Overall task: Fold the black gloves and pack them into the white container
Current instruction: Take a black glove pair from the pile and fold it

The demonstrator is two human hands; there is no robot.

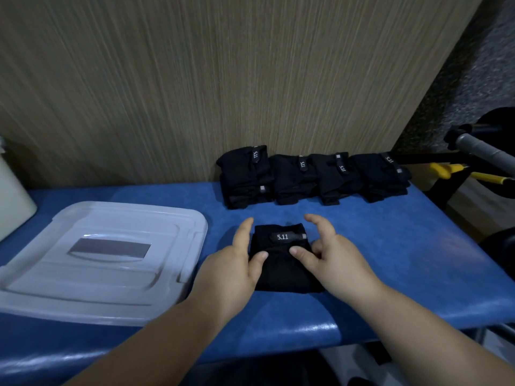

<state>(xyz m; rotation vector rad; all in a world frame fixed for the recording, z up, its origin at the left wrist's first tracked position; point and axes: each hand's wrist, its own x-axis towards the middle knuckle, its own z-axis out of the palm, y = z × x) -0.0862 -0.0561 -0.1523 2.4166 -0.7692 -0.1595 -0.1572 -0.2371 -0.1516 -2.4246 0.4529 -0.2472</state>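
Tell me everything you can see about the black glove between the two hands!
The folded black glove is a soft-looking, dark fabric bundle, roughly rectangular, lying flat on the blue padded table. A strap across its far end shows white "5.11" lettering and a small grey tag. The left hand lies along its left side, thumb pressing on top; the right hand arches over its right side, thumb also on top. It sits apart from the other gloves behind it.
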